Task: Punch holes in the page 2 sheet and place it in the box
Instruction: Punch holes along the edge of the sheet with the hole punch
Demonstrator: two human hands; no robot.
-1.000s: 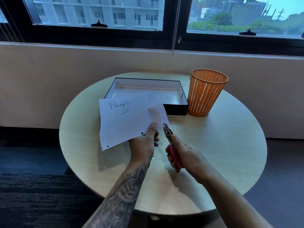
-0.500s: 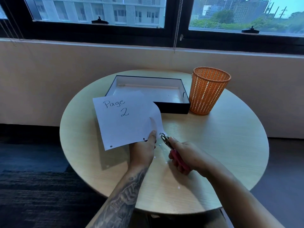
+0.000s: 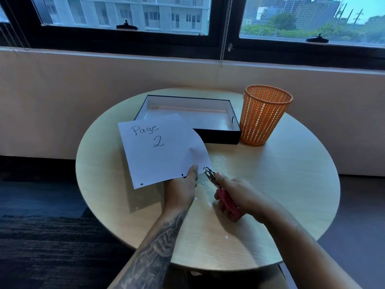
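Above the table's (image 3: 270, 184) near half, the left hand (image 3: 181, 190) pinched the page 2 sheet (image 3: 158, 151) by its near edge; the right hand (image 3: 237, 195), just beside at 3 o'clock, gripped the hole punch (image 3: 210, 174) aimed at that edge's unpunched corner. At 12 o'clock lay the box (image 3: 218, 135).

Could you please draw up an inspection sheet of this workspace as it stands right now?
Surface: round light-wood table, small white paper dots scattered near the hands.
Job's things: page 2 sheet held above the table, two punched holes along its near edge; open black box behind it; hole punch with pink handles, its metal head at the sheet's near right corner.
Clutter: orange mesh basket right of the box.
Grippers: left hand pinches the sheet's near edge; right hand grips the punch.
Cables: bead cord hanging at the window.
Surroundings: window onto buildings, dark floor.
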